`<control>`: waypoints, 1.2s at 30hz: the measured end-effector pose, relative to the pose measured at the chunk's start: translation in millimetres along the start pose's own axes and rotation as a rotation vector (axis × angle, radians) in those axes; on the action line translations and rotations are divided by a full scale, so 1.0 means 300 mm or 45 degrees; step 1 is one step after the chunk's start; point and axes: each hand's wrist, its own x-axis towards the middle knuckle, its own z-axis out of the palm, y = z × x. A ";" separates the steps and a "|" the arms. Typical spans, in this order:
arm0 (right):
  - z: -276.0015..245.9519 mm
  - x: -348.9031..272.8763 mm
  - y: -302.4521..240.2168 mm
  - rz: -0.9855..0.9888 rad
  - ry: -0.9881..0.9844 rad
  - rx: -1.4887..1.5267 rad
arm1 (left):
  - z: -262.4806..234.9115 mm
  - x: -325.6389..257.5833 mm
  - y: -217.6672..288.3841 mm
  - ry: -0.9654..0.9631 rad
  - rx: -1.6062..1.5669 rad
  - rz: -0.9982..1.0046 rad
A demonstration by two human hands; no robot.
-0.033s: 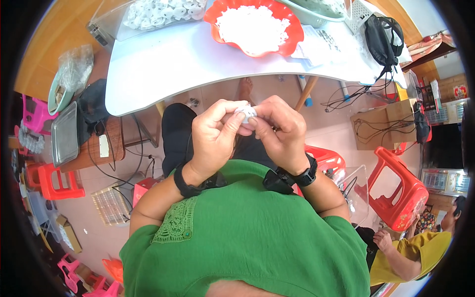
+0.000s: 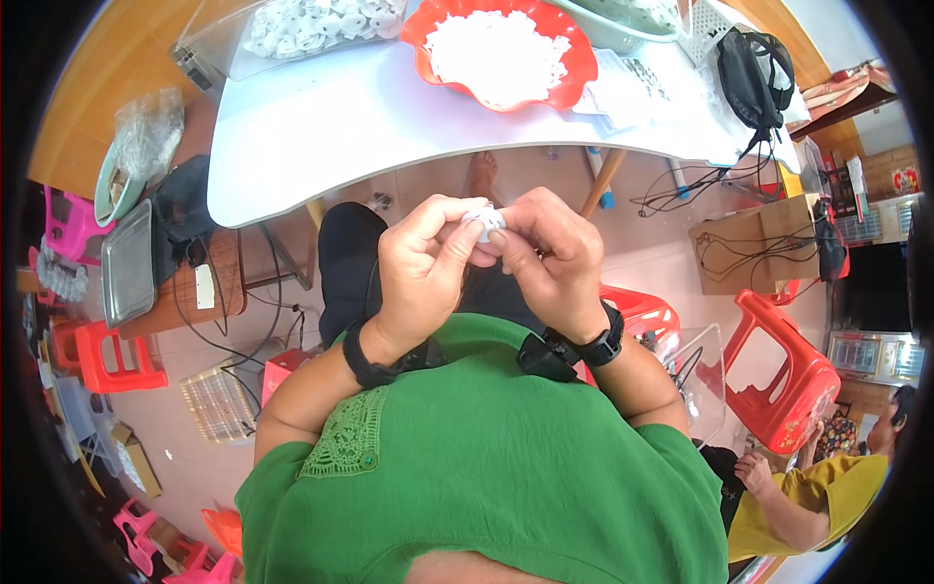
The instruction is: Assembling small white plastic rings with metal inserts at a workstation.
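A small round white plastic piece [image 2: 485,223] is held up in front of my green top, over my lap. My left hand [image 2: 425,255] pinches it between thumb and fingers from the left. From the right, my right hand [image 2: 553,255] has its thumb and forefinger closed on the same piece. Fingers cover part of it, so its underside is hidden. Beyond my hands, on the white table [image 2: 321,136], stands a red scalloped bowl [image 2: 581,70] heaped with small white parts. A clear bin [image 2: 229,44] of larger white round pieces stands left of it.
A pale green basin [image 2: 623,41] and a black bag [image 2: 747,78] lie on the table's right side. Red stools [image 2: 778,375] and a cardboard box [image 2: 749,248] stand at right. Another person in yellow [image 2: 808,511] sits at lower right. Cables trail across the floor.
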 end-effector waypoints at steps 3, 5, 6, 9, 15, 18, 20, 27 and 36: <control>0.007 -0.005 0.002 -0.022 0.044 0.052 | 0.006 -0.004 -0.002 0.019 0.061 0.075; 0.010 -0.010 0.003 -0.042 0.060 0.022 | 0.007 -0.011 -0.004 0.018 0.120 0.139; 0.013 -0.010 0.008 -0.042 0.060 0.022 | 0.010 -0.011 -0.009 0.019 0.120 0.139; 0.023 -0.005 0.014 -0.097 0.093 0.042 | 0.016 -0.010 -0.017 0.050 0.099 0.200; 0.006 0.023 0.037 0.194 0.058 0.266 | -0.009 0.028 -0.011 -0.008 -0.139 -0.085; -0.012 0.037 0.022 0.463 -0.042 0.462 | -0.032 0.042 -0.005 -0.050 -0.365 -0.356; -0.010 0.047 0.020 0.531 -0.077 0.484 | -0.032 0.045 -0.005 -0.066 -0.236 -0.319; -0.087 0.098 0.026 0.503 -0.276 0.269 | -0.107 0.172 0.089 -0.134 0.004 -0.436; -0.382 0.327 0.099 0.520 -0.088 0.066 | -0.453 0.721 0.359 0.187 -0.340 -0.042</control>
